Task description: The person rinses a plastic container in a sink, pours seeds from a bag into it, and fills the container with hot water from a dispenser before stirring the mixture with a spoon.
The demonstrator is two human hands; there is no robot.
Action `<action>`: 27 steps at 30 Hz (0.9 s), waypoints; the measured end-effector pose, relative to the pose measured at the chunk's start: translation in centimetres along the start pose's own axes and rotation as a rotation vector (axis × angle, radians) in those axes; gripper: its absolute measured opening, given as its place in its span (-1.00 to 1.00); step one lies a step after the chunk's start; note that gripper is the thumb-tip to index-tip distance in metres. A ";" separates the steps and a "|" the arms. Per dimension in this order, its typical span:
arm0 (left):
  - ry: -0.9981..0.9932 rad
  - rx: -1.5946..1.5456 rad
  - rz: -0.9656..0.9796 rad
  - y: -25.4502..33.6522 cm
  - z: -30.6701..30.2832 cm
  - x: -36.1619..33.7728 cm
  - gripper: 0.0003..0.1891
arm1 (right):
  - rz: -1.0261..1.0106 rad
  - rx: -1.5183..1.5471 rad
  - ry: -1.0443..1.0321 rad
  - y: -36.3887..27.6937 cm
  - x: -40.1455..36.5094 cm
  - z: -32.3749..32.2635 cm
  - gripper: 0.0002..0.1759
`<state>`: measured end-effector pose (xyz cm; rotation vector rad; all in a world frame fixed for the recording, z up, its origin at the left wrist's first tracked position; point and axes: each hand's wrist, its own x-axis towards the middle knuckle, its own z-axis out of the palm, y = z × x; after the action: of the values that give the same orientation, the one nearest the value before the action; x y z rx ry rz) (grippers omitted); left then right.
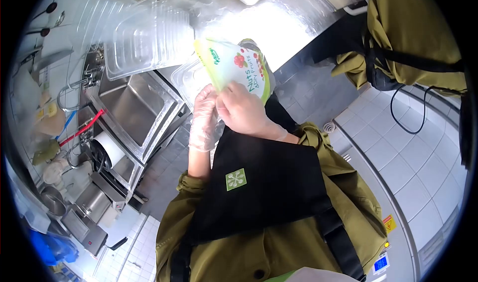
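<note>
Closest in, a black apron [264, 182] fills the lower middle, its square green badge [236, 180] on show over an olive shirt [348, 182]. Just past it, both hands are at work in clear gloves! The left hand [203, 113] is closed, fingers pinching the edge of the nuts-and-dry-fruits bag [236, 65]; the right hand [240, 107] grips the same bag right alongside, fingers curled. The bag itself tilts up and away from the hands, printed face showing, yellow-green along one edge. Tucked beyond the left hand sits a clear plastic container [183, 80], partly hidden. Off to the left, there's a metal sink [134, 100], and past it a nested stack of clear containers [149, 38]. Farther out gleams a metal worktop [294, 10], with a co-worker's olive sleeve [351, 68] over on the right.
</note>
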<state>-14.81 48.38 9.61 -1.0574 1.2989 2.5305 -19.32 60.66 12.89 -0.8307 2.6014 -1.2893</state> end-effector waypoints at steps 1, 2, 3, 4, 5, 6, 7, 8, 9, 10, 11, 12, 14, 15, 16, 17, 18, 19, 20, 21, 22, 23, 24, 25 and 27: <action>0.016 0.005 0.003 -0.1 0.2 0.1 -0.86 | 0.021 -0.036 -0.021 0.0 0.1 -0.1 -0.87; 0.032 0.010 0.008 -0.2 0.4 0.3 -0.86 | 0.048 -0.045 -0.041 0.1 0.1 -0.2 -0.86; 0.041 0.035 0.022 -0.3 0.5 0.3 -0.85 | 0.075 -0.065 -0.057 0.0 0.2 -0.3 -0.86; 0.050 0.061 0.038 -0.4 0.6 0.3 -0.83 | 0.101 -0.084 -0.073 -0.1 0.3 -0.3 -0.85; 0.059 0.085 0.054 -0.4 0.6 0.2 -0.82 | 0.125 -0.104 -0.091 -0.2 0.3 -0.3 -0.85; 0.036 0.077 0.050 -0.5 0.4 0.3 -0.79 | 0.122 -0.100 -0.112 0.0 0.3 -0.2 -0.84; 0.013 0.067 0.047 -0.7 -0.1 0.4 -0.76 | 0.117 -0.097 -0.133 0.2 0.3 0.0 -0.83; -0.010 0.057 0.045 -0.8 -0.5 0.4 -0.74 | 0.111 -0.094 -0.154 0.3 0.4 0.1 -0.81; -0.008 0.040 0.042 -0.9 -0.8 0.5 -0.72 | 0.099 -0.070 -0.129 0.4 0.4 0.1 -0.81; -0.006 0.022 0.039 -1.0 -0.8 0.5 -0.69 | 0.087 -0.048 -0.103 0.4 0.4 -0.1 -0.80; -0.006 0.004 0.036 -1.0 -0.6 0.5 -0.67 | 0.076 -0.028 -0.077 0.5 0.4 -0.3 -0.80; -0.032 0.045 0.030 -0.7 -0.3 0.1 -0.67 | 0.064 -0.016 -0.072 0.3 0.4 -0.7 -0.82; -0.083 0.136 0.018 0.6 0.9 -1.1 -0.65 | 0.043 0.011 -0.055 0.2 0.3 -1.1 -0.85; -0.094 0.168 -0.016 0.6 0.4 -1.1 -0.64 | 0.043 0.026 -0.064 0.3 0.2 -0.6 -0.84; -0.103 0.201 -0.050 0.8 -0.3 -0.9 -0.63 | 0.042 0.043 -0.074 0.5 0.1 0.1 -0.84; -0.113 0.235 -0.082 0.9 -1.0 -0.8 -0.63 | 0.041 0.061 -0.083 0.7 -0.1 0.7 -0.83; -0.138 0.298 -0.113 1.3 -1.6 -0.7 -0.60 | 0.021 0.090 -0.073 0.9 -0.1 0.9 -0.82; -0.160 0.287 -0.114 1.3 -1.9 -0.5 -0.60 | 0.005 0.120 -0.062 1.0 0.0 0.9 -0.81; -0.183 0.275 -0.118 1.3 -2.0 -0.4 -0.60 | -0.009 0.149 -0.051 1.0 0.0 0.6 -0.81; -0.207 0.263 -0.120 1.3 -1.7 -0.3 -0.61 | 0.022 0.141 -0.096 1.0 0.1 0.2 -0.80; -0.167 0.272 -0.150 1.3 -1.6 0.0 -0.63 | 0.050 0.134 -0.140 1.0 0.2 -0.2 -0.79; -0.169 0.294 -0.120 1.2 -1.4 0.1 -0.65 | 0.076 0.127 -0.183 0.9 0.3 -0.5 -0.77; -0.170 0.318 -0.088 0.9 -1.3 0.1 -0.66 | 0.126 0.107 -0.192 0.8 0.4 -0.7 -0.78; -0.171 0.339 -0.054 0.7 -1.1 0.2 -0.67 | 0.174 0.086 -0.203 0.8 0.4 -0.9 -0.79; -0.159 0.408 -0.004 0.3 -0.4 0.4 -0.67 | 0.217 0.065 -0.239 0.8 0.5 -1.3 -0.80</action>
<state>-15.01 47.75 9.41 -0.7548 1.6612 2.1554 -20.50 61.71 13.15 -0.6274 2.3735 -1.1331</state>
